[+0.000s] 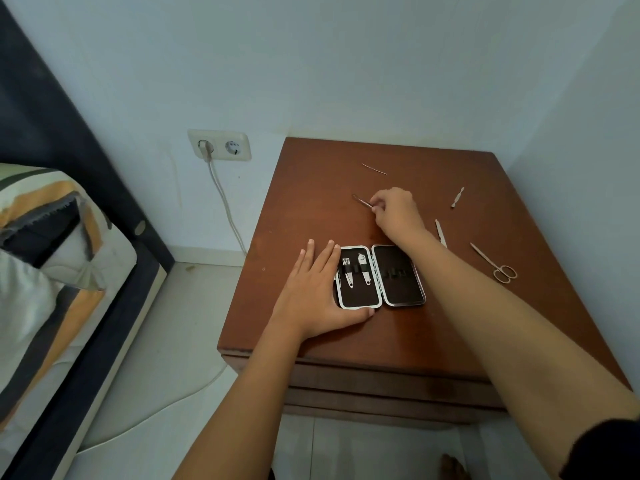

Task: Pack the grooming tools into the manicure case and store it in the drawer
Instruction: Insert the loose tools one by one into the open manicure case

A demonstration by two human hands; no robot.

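The manicure case (398,275) lies open and flat on the brown bedside table (311,209), with two clippers (356,271) strapped in its left half. My left hand (318,292) rests flat against the case's left edge, thumb at its near corner. Farther back, my right hand (394,211) pinches the end of the tweezers (362,200) on the tabletop. Loose on the table lie a thin metal pick (374,169), a cuticle pusher (457,197), a nail file (441,233) and small scissors (493,263).
The drawer front (381,386) below the tabletop is closed. A wall socket (220,145) with a plugged cable is left of the table. A bed with a striped blanket (52,271) fills the left side. Walls stand close behind and to the right.
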